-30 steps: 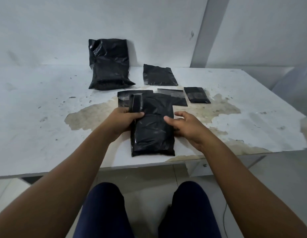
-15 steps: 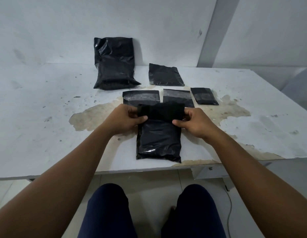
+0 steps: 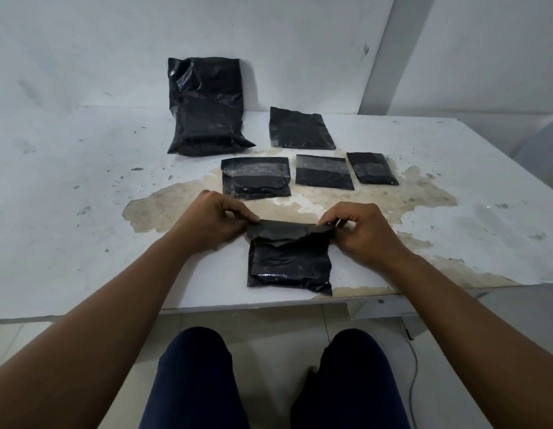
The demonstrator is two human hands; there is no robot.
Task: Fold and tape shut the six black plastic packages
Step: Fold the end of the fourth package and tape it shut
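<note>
A black plastic package lies near the table's front edge, its top flap folded toward me. My left hand pinches the flap's left corner and my right hand pinches its right corner. Behind it lie three smaller black packages with clear tape across them: one on the left, one in the middle, one on the right. A flat black package sits further back. A large black package leans against the wall.
The white table has a worn, stained patch of peeled surface in the middle. Its front edge runs just below the package. My knees in dark trousers are under the table. A wall stands behind.
Both hands moved to the flap's two corners and folded the top of the package down toward me. The package now looks shorter.
</note>
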